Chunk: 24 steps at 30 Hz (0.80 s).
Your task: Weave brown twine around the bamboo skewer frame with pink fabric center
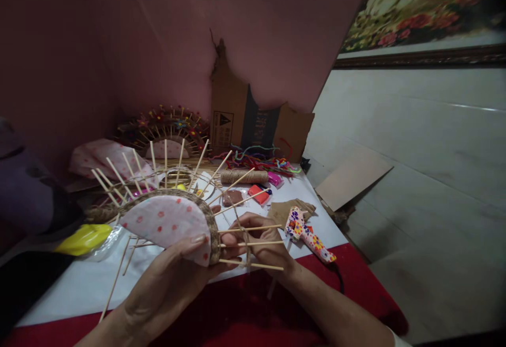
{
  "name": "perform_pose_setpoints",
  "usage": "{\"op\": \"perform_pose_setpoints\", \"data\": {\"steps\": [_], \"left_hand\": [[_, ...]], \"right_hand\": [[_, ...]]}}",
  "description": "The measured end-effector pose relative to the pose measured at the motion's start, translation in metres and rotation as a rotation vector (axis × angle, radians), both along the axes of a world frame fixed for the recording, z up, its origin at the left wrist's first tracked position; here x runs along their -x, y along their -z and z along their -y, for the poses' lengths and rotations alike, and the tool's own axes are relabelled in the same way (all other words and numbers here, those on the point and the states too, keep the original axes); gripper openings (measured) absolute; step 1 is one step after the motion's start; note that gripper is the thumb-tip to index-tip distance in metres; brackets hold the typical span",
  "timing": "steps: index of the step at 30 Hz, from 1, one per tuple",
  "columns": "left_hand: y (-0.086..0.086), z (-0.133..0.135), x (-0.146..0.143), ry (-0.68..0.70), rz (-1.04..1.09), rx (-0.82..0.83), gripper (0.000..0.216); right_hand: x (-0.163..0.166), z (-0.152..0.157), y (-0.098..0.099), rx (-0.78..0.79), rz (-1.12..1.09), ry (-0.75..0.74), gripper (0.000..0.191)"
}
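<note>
Left hand (pixel 174 268) grips the half-round fabric piece (pixel 169 225) near table edge; right hand (pixel 261 247) pinches twine (pixel 245 241) among its sticks (pixel 253 228). Jute rim looks wound, outer weaving seemingly only begun

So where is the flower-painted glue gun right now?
The flower-painted glue gun lies on the white table sheet, just right of the right hand, near the brown paper scrap.

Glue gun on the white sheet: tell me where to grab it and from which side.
Take the glue gun by its handle, the stub pointing up toward the brown paper, coming from above. It lies flat on the sheet with its long body running toward the red cloth, apart from the right hand, so nothing blocks that side.
</note>
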State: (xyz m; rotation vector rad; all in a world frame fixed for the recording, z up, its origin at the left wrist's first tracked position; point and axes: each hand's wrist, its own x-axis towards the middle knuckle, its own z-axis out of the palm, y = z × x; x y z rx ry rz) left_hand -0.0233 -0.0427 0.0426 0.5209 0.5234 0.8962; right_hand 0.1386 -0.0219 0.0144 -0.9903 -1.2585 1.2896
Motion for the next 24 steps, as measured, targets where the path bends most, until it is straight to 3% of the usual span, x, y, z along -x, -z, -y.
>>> {"op": "perform_pose_setpoints", "data": {"steps": [6, 17, 24], "left_hand": [[0.000, -0.001, 0.004, 0.003, -0.006, 0.005, 0.024], [0.012, -0.002, 0.011, 0.107, 0.028, -0.118, 0.030], [0.020, -0.003, 0.011, 0.159, 0.069, -0.178, 0.037]], "right_hand": [[-0.009, -0.008, -0.003, -0.099, 0.033, 0.017, 0.015], [-0.032, -0.016, -0.003, -0.433, 0.346, 0.306, 0.009], [-0.044, -0.022, -0.008, -0.426, 0.363, 0.394, 0.014]]}}
